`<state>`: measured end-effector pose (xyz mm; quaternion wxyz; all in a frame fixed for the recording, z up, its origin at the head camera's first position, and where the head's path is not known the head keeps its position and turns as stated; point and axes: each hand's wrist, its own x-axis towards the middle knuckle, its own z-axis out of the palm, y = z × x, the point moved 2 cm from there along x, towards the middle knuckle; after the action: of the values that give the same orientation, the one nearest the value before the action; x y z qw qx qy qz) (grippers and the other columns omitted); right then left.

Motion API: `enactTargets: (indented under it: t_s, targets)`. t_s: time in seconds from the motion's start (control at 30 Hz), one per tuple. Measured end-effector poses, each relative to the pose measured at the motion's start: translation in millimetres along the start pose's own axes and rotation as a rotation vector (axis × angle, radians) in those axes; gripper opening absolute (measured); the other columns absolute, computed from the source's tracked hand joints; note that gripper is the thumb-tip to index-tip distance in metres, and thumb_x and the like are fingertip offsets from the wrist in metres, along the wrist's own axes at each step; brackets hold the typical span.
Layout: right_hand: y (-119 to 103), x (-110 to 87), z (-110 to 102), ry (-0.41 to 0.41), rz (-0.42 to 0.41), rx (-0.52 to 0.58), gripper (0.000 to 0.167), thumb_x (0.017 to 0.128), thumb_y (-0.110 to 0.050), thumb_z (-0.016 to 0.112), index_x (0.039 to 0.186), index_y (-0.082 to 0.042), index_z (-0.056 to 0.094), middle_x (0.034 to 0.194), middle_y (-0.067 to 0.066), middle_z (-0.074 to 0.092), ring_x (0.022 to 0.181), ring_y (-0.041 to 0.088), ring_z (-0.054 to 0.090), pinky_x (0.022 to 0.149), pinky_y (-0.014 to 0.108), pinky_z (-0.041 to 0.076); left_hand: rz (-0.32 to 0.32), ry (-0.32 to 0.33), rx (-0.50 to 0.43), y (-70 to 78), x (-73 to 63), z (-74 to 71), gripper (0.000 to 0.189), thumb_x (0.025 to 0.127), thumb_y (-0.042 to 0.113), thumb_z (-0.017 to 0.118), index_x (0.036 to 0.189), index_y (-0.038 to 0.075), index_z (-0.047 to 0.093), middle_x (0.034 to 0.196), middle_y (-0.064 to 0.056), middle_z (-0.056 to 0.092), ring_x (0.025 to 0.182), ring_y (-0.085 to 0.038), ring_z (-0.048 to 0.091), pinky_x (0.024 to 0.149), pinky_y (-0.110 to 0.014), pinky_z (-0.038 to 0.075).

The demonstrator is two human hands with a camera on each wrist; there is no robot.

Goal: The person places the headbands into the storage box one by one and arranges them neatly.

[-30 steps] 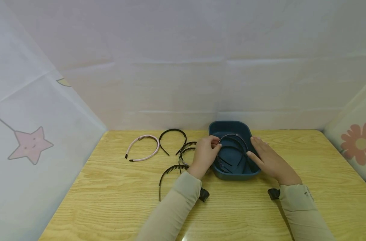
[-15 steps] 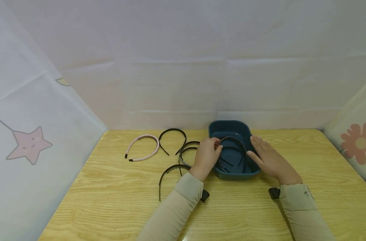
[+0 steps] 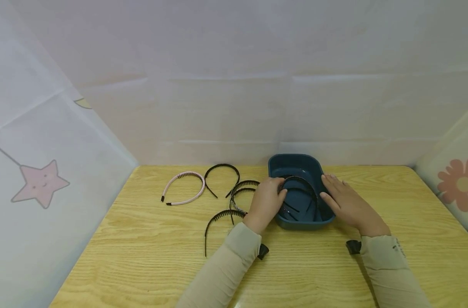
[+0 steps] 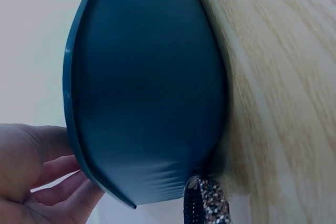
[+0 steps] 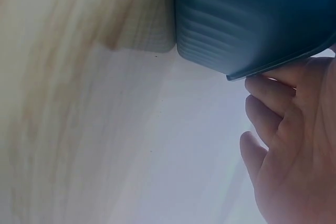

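A dark blue plastic box [image 3: 303, 225] stands at the back of the table, with several headbands inside. At its left rim my left hand [image 3: 264, 203] pinches a dark headband [image 3: 310, 185], whose arch lies low within the box. The ends of this band are partly hidden by the hand and the near wall. Against the right rim lies my right hand [image 3: 347, 208], its fingers extended along the outside edge. In the right wrist view, the fingers [image 5: 270, 94] touch the box's rim from outside.
Left of the box lie a pink headband [image 3: 186, 201], a plain black headband [image 3: 222, 165] and several toothed ones, including a front black one [image 3: 205, 233]. A glittery headband [image 4: 215, 203] shows beside the box. A white sheet [image 3: 234, 107] hangs behind the wooden table [image 3: 141, 256].
My left hand has lowered the pinched headband deeper into the box and shifted slightly right. The right hand stays at the box's right rim.
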<state>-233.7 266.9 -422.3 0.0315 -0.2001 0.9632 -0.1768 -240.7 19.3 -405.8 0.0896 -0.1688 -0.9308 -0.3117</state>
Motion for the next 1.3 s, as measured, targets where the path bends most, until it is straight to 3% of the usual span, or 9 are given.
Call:
enactTargets:
  t_s: [0.23, 0.47, 0.6, 0.77, 0.97, 1.13, 1.3]
  targets:
    - [2, 0.2, 1, 0.001, 0.001, 0.008, 0.069, 0.111, -0.044, 0.034, 0.162, -0.002, 0.015, 0.166, 0.025, 0.013, 0.152, 0.046, 0.011, 0.124, 0.059, 0.005, 0.013, 0.001, -0.01, -3.8, -7.0, -6.9, 0.033, 0.102, 0.021, 0.065, 0.133, 0.011, 0.067, 0.131, -0.007, 0.067, 0.122, -0.022, 0.062, 0.099, -0.033, 0.054]
    - [2, 0.9, 1, 0.011, -0.019, 0.016, 0.067, 0.112, -0.041, 0.034, 0.161, 0.0, 0.016, 0.165, 0.026, 0.015, 0.152, 0.046, 0.011, 0.124, 0.057, 0.005, 0.033, 0.027, -0.032, -16.5, -17.4, -28.1, 0.028, 0.103, 0.019, 0.063, 0.128, 0.009, 0.07, 0.124, -0.008, 0.069, 0.104, -0.019, 0.068, 0.076, -0.027, 0.057]
    - [2, 0.9, 1, 0.017, -0.021, 0.021, 0.066, 0.112, -0.04, 0.035, 0.161, 0.0, 0.017, 0.165, 0.026, 0.015, 0.152, 0.045, 0.012, 0.124, 0.057, 0.006, 0.039, 0.054, -0.022, -30.1, -20.2, -41.9, 0.027, 0.103, 0.019, 0.062, 0.126, 0.008, 0.071, 0.122, -0.01, 0.07, 0.103, -0.023, 0.069, 0.078, -0.032, 0.059]
    - [2, 0.0, 1, 0.022, -0.028, 0.033, 0.066, 0.112, -0.04, 0.035, 0.161, 0.001, 0.018, 0.165, 0.027, 0.016, 0.151, 0.046, 0.013, 0.124, 0.058, 0.006, 0.016, 0.092, 0.005, -51.1, -22.5, -60.2, 0.026, 0.104, 0.02, 0.061, 0.125, 0.007, 0.071, 0.121, -0.01, 0.07, 0.108, -0.024, 0.067, 0.088, -0.038, 0.058]
    - [3, -0.5, 1, 0.009, -0.013, 0.036, 0.067, 0.112, -0.041, 0.035, 0.161, 0.0, 0.016, 0.165, 0.027, 0.014, 0.152, 0.046, 0.011, 0.124, 0.058, 0.005, -0.066, 0.135, 0.0, -82.5, -26.1, -81.8, 0.028, 0.103, 0.019, 0.061, 0.127, 0.006, 0.069, 0.122, -0.014, 0.069, 0.1, -0.03, 0.069, 0.082, -0.045, 0.059]
    - [5, -0.3, 2, 0.016, -0.018, 0.044, 0.068, 0.112, -0.042, 0.035, 0.161, 0.0, 0.014, 0.165, 0.027, 0.012, 0.152, 0.047, 0.01, 0.124, 0.059, 0.005, -0.143, 0.152, 0.004, -113.3, -29.4, -98.0, 0.03, 0.103, 0.018, 0.061, 0.128, 0.004, 0.068, 0.125, -0.016, 0.067, 0.113, -0.032, 0.065, 0.092, -0.048, 0.056]
    - [5, 0.4, 3, 0.022, -0.018, 0.047, 0.068, 0.112, -0.042, 0.035, 0.161, -0.001, 0.014, 0.166, 0.027, 0.012, 0.152, 0.047, 0.01, 0.124, 0.059, 0.005, -0.179, 0.182, 0.024, -142.7, -32.3, -115.8, 0.031, 0.103, 0.016, 0.06, 0.13, 0.001, 0.066, 0.124, -0.019, 0.067, 0.111, -0.035, 0.064, 0.087, -0.049, 0.057]
